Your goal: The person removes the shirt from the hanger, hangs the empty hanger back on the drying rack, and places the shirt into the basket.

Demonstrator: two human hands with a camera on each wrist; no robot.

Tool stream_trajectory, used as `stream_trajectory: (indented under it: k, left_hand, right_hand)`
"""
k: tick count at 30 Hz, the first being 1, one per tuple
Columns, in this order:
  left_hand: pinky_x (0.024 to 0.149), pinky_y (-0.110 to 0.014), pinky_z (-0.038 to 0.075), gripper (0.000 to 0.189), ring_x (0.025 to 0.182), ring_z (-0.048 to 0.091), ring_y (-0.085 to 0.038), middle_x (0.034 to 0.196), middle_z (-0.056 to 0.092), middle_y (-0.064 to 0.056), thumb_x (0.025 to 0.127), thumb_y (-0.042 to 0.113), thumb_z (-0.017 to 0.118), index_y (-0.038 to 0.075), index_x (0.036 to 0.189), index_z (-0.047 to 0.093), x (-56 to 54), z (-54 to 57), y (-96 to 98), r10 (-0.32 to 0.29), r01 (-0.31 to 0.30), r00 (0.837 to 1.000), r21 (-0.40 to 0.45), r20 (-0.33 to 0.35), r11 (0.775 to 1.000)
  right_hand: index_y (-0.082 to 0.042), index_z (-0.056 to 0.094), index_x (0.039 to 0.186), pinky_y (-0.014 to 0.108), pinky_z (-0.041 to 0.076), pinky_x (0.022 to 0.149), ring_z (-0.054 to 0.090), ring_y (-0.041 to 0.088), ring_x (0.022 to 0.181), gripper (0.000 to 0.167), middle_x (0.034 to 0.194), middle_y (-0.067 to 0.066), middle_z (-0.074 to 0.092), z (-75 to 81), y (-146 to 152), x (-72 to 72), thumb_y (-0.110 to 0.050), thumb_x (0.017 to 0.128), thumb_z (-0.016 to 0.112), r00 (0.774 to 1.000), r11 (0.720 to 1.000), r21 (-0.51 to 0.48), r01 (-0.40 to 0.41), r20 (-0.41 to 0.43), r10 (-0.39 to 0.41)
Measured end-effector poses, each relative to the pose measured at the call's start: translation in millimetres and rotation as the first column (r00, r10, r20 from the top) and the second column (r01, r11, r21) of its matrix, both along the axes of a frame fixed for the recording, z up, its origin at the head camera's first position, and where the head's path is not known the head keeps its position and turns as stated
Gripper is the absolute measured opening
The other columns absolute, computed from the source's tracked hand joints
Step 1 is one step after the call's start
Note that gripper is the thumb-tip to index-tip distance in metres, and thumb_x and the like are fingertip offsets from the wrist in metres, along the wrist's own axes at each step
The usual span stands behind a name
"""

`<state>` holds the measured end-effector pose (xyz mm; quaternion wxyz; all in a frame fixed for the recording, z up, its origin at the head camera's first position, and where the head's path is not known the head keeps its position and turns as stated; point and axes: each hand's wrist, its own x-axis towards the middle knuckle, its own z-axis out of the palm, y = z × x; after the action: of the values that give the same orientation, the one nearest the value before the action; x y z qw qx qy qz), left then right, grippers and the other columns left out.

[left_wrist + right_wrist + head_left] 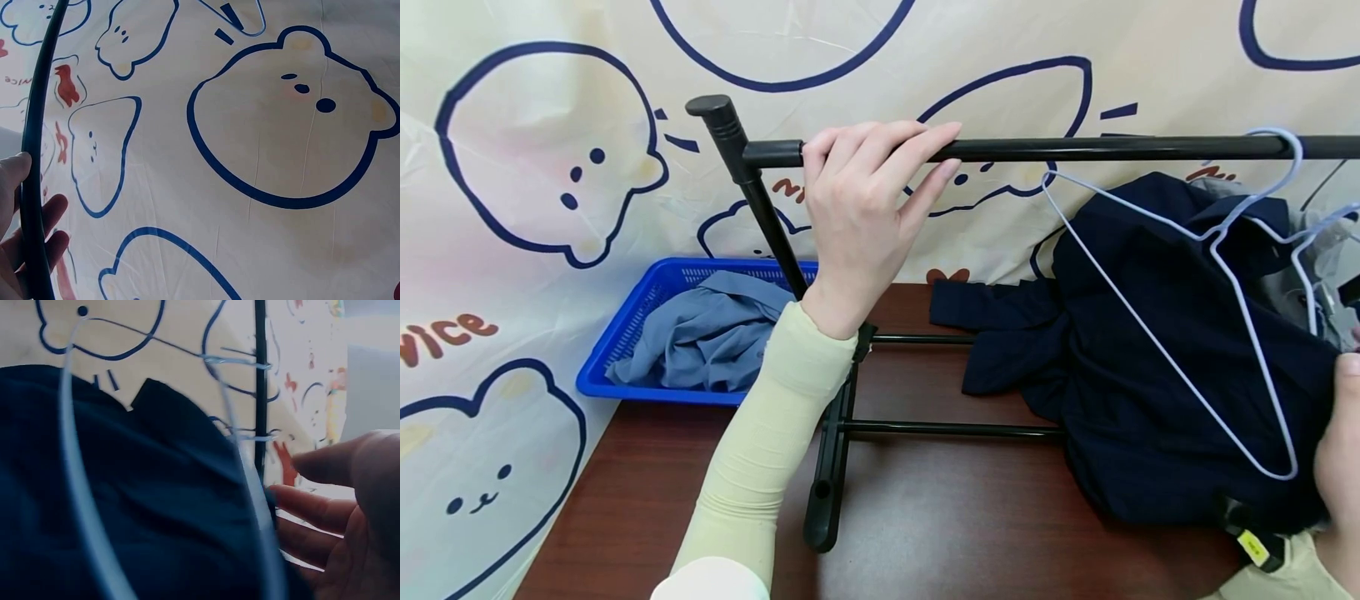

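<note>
My left hand (868,179) grips the black rail (1112,148) of a clothes rack near its left end. In the left wrist view, thumb and fingers lie on either side of the rail. A pale lilac wire hanger (1276,477) hooks over the rail farther right, in front of a navy collared garment (1120,400) with long sleeves. My right hand (1341,450), partly cut off by the frame, is at the garment's right edge. The right wrist view shows its thumb (325,464) apart from the fingers (312,509), with the fingertips right at the cloth.
Behind the rack's left post (767,217), a blue plastic basket (658,393) holds crumpled blue-grey cloth (715,333). A second hanger (1311,229) and greyish material (1337,308) show at the far right. The rack's foot (831,492) stands on a brown table (700,467), before a cartoon-printed curtain.
</note>
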<state>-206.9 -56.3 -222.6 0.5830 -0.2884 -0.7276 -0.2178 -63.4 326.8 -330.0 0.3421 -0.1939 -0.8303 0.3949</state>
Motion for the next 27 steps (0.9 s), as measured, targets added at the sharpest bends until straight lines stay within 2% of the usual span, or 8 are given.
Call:
stream_trajectory:
  k: [2, 5, 9, 13, 17, 22, 24, 27]
  left_hand:
    - [0.097, -0.041, 0.036, 0.028, 0.103, 0.063, -0.019, 0.107, 0.075, 0.001, 0.102, 0.038, 0.063, 0.019, 0.116, 0.08, 0.0, 0.0, 0.1, -0.003, 0.003, 1.0, 0.002, -0.003, 1.0]
    - [0.097, -0.041, 0.036, 0.028, 0.103, 0.063, -0.019, 0.107, 0.075, 0.001, 0.102, 0.037, 0.064, 0.019, 0.115, 0.08, 0.1, 0.0, 0.4, -0.005, 0.005, 1.0, 0.003, -0.007, 1.0]
    - [0.096, -0.041, 0.036, 0.028, 0.103, 0.063, -0.019, 0.107, 0.075, 0.001, 0.102, 0.037, 0.064, 0.019, 0.115, 0.08, 0.2, 0.0, 0.7, -0.005, 0.005, 1.0, 0.004, -0.009, 1.0]
    - [0.096, -0.042, 0.036, 0.027, 0.102, 0.063, -0.02, 0.107, 0.075, 0.001, 0.102, 0.036, 0.064, 0.018, 0.115, 0.08, 0.3, -0.3, 0.4, -0.004, 0.004, 1.0, 0.006, -0.012, 1.0]
    - [0.096, -0.042, 0.036, 0.027, 0.102, 0.063, -0.02, 0.106, 0.075, 0.001, 0.102, 0.036, 0.064, 0.018, 0.115, 0.08, 0.4, -0.2, -0.3, -0.004, 0.005, 1.0, 0.01, -0.017, 1.0]
    - [0.096, -0.041, 0.036, 0.027, 0.102, 0.063, -0.019, 0.106, 0.075, 0.001, 0.102, 0.036, 0.064, 0.018, 0.115, 0.08, 0.2, 0.0, -0.2, -0.013, 0.013, 1.0, 0.01, -0.017, 1.0]
    - [0.096, -0.041, 0.036, 0.028, 0.102, 0.063, -0.019, 0.107, 0.075, 0.001, 0.102, 0.037, 0.064, 0.018, 0.115, 0.08, 0.1, -0.1, 0.0, -0.015, 0.015, 1.0, 0.008, -0.014, 1.0]
    - [0.097, -0.041, 0.036, 0.028, 0.103, 0.063, -0.019, 0.107, 0.075, 0.001, 0.102, 0.037, 0.063, 0.019, 0.116, 0.08, 0.2, -0.3, 0.2, -0.012, 0.012, 1.0, 0.003, -0.01, 1.0]
  right_hand:
    - [-0.009, 0.048, 0.151, 0.019, 0.022, 0.111, 0.041, 0.004, 0.131, 0.042, 0.149, 0.003, 0.05, -3.0, 0, -0.5, -0.016, 0.111, 0.039, 1.0, 1.0, 0.008, 0.017, -0.011, -0.017]
    - [-0.025, 0.054, 0.149, 0.015, 0.03, 0.101, 0.046, -0.005, 0.113, 0.041, 0.135, -0.009, 0.056, -9.8, -1, -0.6, -0.021, 0.108, 0.05, 0.998, 0.997, 0.033, 0.066, -0.022, -0.065]
    - [-0.027, 0.057, 0.147, 0.016, 0.035, 0.099, 0.049, -0.006, 0.107, 0.043, 0.13, -0.012, 0.055, -13.1, -10, 4.7, -0.024, 0.104, 0.059, 0.998, 0.997, 0.037, 0.06, -0.033, -0.059]
    - [-0.022, 0.054, 0.15, 0.018, 0.031, 0.105, 0.05, 0.005, 0.122, 0.044, 0.143, 0.003, 0.054, -17.0, -14, 7.0, -0.023, 0.105, 0.055, 1.0, 0.999, 0.028, 0.022, -0.002, -0.022]
    - [-0.019, 0.05, 0.152, 0.017, 0.026, 0.107, 0.046, 0.017, 0.134, 0.045, 0.151, 0.011, 0.05, -18.2, -16, 6.1, -0.019, 0.107, 0.049, 0.999, 0.993, 0.12, -0.009, 0.035, 0.005]
    - [-0.023, 0.049, 0.153, 0.014, 0.026, 0.104, 0.052, 0.034, 0.127, 0.045, 0.148, 0.013, 0.053, -18.0, -17, 3.4, -0.018, 0.108, 0.047, 0.997, 0.983, 0.181, -0.023, 0.072, 0.01]
    - [-0.026, 0.05, 0.153, 0.014, 0.026, 0.101, 0.052, 0.035, 0.124, 0.045, 0.146, 0.014, 0.054, -19.7, -18, 2.9, -0.019, 0.108, 0.047, 0.997, 0.983, 0.18, -0.02, 0.072, 0.008]
    - [-0.027, 0.052, 0.151, 0.015, 0.027, 0.101, 0.051, 0.016, 0.123, 0.045, 0.147, 0.01, 0.055, -22.4, -17, 1.4, -0.017, 0.108, 0.047, 0.998, 0.987, 0.156, -0.04, 0.048, 0.032]
